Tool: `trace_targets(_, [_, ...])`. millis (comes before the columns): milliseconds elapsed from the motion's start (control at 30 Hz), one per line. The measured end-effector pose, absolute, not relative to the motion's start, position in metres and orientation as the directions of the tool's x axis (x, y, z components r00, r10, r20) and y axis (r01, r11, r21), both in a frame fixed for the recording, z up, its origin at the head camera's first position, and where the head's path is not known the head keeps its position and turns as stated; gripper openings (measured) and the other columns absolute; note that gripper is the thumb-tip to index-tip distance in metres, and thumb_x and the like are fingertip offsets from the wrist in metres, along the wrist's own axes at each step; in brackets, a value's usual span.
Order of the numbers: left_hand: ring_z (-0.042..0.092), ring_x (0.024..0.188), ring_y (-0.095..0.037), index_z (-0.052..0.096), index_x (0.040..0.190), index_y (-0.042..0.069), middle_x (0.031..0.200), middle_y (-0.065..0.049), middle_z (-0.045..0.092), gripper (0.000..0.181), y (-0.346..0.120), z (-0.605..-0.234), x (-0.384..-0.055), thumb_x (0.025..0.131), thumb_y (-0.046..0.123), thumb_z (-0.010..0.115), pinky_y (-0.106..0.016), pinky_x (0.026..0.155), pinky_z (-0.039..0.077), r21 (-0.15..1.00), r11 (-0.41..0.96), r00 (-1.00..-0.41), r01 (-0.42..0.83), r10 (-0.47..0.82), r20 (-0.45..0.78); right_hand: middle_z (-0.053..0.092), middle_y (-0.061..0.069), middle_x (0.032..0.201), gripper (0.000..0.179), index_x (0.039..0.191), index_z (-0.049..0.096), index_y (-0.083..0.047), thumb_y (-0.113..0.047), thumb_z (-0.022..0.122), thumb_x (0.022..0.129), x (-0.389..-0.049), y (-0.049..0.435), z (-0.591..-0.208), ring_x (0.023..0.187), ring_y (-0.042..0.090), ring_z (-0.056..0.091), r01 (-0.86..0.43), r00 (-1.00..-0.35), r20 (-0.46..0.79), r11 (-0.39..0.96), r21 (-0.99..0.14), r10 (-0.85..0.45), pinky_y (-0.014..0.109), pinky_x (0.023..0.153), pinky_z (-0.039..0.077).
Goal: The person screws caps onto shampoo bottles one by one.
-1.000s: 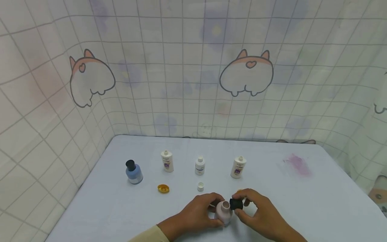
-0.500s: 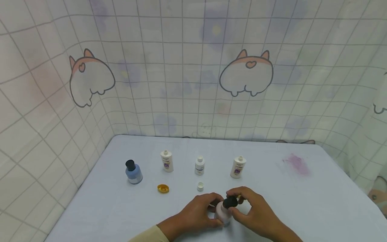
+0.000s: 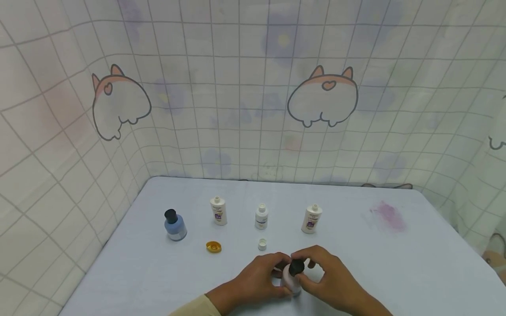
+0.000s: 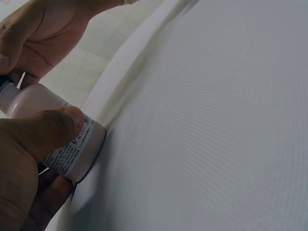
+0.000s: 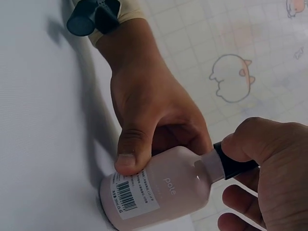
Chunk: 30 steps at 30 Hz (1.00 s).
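A pale pink bottle (image 5: 180, 185) with a barcode label stands on the white table. My left hand (image 3: 261, 276) grips its body, thumb on the near side and fingers round the far side. Over the bottle's mouth sits a black cap (image 3: 296, 267), pinched between the thumb and fingers of my right hand (image 3: 332, 281). In the right wrist view the cap's lower edge meets the neck, so the mouth is hidden. The left wrist view shows the bottle's base down at the tabletop.
Beyond the hands stand a blue bottle (image 3: 175, 230) with a black cap and three uncapped white bottles, left (image 3: 218, 211), middle (image 3: 261, 217) and right (image 3: 311, 219). A yellow cap (image 3: 214, 247) and a small white cap (image 3: 262, 244) lie nearer. A pink stain (image 3: 389, 216) marks the right.
My right hand has moved left, bringing the black cap from beside the bottle onto its mouth and turning it upright. The left hand has kept its hold on the bottle.
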State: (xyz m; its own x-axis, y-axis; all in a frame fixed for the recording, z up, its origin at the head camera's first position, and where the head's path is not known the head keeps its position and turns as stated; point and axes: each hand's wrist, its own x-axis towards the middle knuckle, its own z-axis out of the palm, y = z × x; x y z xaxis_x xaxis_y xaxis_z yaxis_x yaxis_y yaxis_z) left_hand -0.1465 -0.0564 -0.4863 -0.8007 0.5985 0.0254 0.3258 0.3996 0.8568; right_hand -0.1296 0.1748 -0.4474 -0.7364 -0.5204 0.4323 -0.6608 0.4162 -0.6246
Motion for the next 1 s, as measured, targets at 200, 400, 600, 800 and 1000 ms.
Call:
trace_targets(200, [0.062, 0.111, 0.002, 0.061, 0.130, 0.018, 0.126, 0.014, 0.063, 0.058, -0.0569, -0.4856, -0.1465, 0.080, 0.019, 0.091, -0.015, 0.093, 0.052, 0.857, 0.393, -0.796, 0.333, 0.605, 0.032, 0.066, -0.009, 0.119, 0.055, 0.127, 0.065, -0.021, 0.004, 0.081, 0.081, -0.1307, 0.1741, -0.4514, 0.099, 0.008, 0.062, -0.696, -0.695, 0.462, 0.357, -0.623, -0.551, 0.029, 0.075, 0.057])
trace_targets(400, [0.062, 0.111, 0.001, 0.061, 0.130, 0.018, 0.126, 0.013, 0.064, 0.058, -0.0569, -0.4853, -0.1466, 0.080, 0.019, 0.091, -0.015, 0.093, 0.052, 0.856, 0.395, -0.796, 0.334, 0.605, 0.031, 0.066, -0.011, 0.119, 0.053, 0.126, 0.066, -0.022, 0.002, 0.082, 0.081, -0.1310, 0.1734, -0.4515, 0.099, 0.007, 0.062, -0.685, -0.707, 0.450, 0.372, -0.626, -0.545, 0.029, 0.074, 0.057])
trace_targets(600, [0.063, 0.110, 0.001, 0.061, 0.129, 0.017, 0.125, 0.013, 0.064, 0.057, -0.0567, -0.4857, -0.1461, 0.080, 0.019, 0.091, -0.015, 0.092, 0.053, 0.861, 0.392, -0.797, 0.325, 0.603, 0.027, 0.066, -0.011, 0.115, 0.052, 0.123, 0.066, -0.021, -0.001, 0.086, 0.079, -0.1307, 0.1729, -0.4521, 0.095, 0.006, 0.060, -0.694, -0.706, 0.472, 0.385, -0.608, -0.528, 0.027, 0.071, 0.057])
trace_targets(800, [0.062, 0.110, 0.001, 0.062, 0.127, 0.018, 0.122, 0.015, 0.064, 0.056, -0.0565, -0.4865, -0.1458, 0.080, 0.018, 0.091, -0.016, 0.093, 0.052, 0.859, 0.385, -0.797, 0.336, 0.603, 0.041, 0.064, -0.013, 0.113, 0.050, 0.122, 0.064, -0.023, -0.013, 0.090, 0.080, -0.1301, 0.1742, -0.4520, 0.091, 0.010, 0.060, -0.670, -0.734, 0.448, 0.433, -0.603, -0.511, 0.026, 0.071, 0.055])
trace_targets(1000, [0.061, 0.111, 0.002, 0.062, 0.126, 0.020, 0.121, 0.017, 0.063, 0.054, -0.0566, -0.4869, -0.1459, 0.080, 0.019, 0.091, -0.016, 0.094, 0.052, 0.852, 0.393, -0.798, 0.346, 0.601, 0.046, 0.061, -0.017, 0.111, 0.048, 0.121, 0.064, -0.023, -0.025, 0.090, 0.080, -0.1293, 0.1779, -0.4529, 0.087, 0.013, 0.058, -0.618, -0.780, 0.401, 0.489, -0.615, -0.481, 0.028, 0.070, 0.054])
